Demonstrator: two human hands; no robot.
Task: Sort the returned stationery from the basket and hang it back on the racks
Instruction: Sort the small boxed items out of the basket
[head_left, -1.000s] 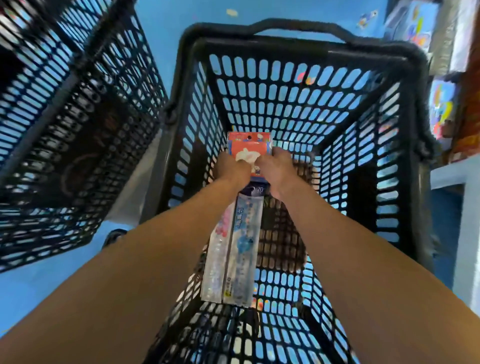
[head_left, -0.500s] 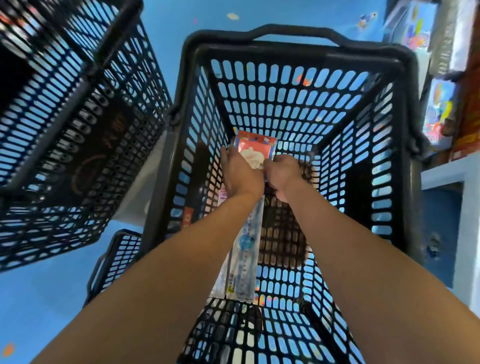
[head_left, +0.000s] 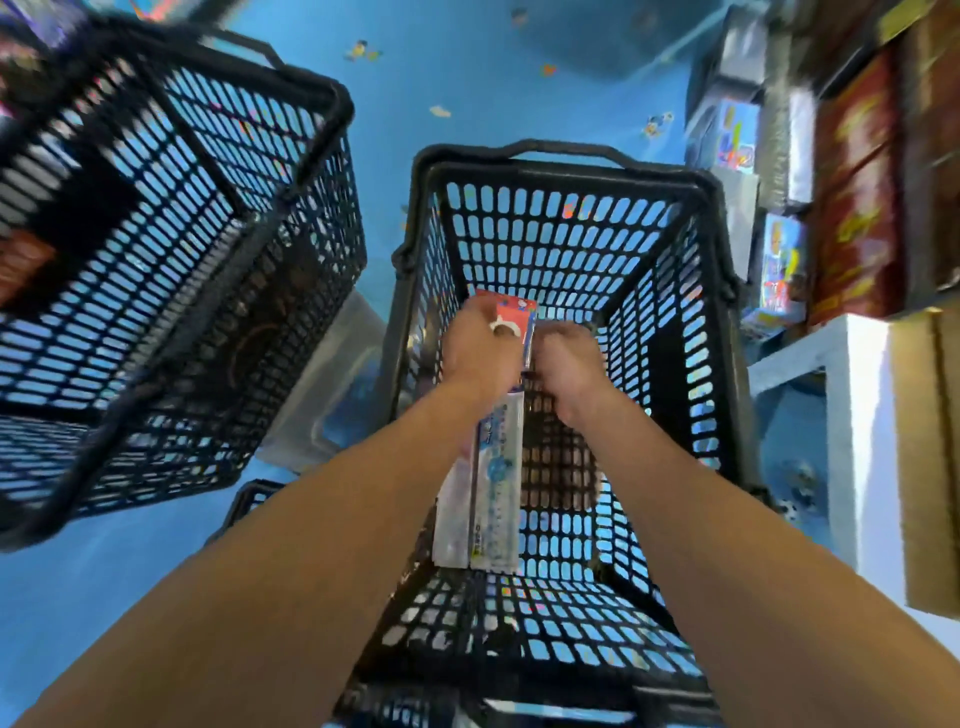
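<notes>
Inside basket (head_left: 561, 167): left hand (head_left: 480, 349) grasping stationery packs (head_left: 494, 493); right hand (head_left: 569, 364) grasp unclear; print illegible.

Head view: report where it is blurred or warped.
Head view: motion blur smears the left basket, the shelf boxes, the left hand and right hand; the packets and middle basket read sharper; the wide lens bows basket walls; light even.

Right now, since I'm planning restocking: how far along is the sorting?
Done: nothing visibly hung yet. In hand: the left hand grips long clear red-topped stationery packets inside the black plastic mesh basket; the right hand curls beside them, grip unclear. Left: hanging them on racks.
</notes>
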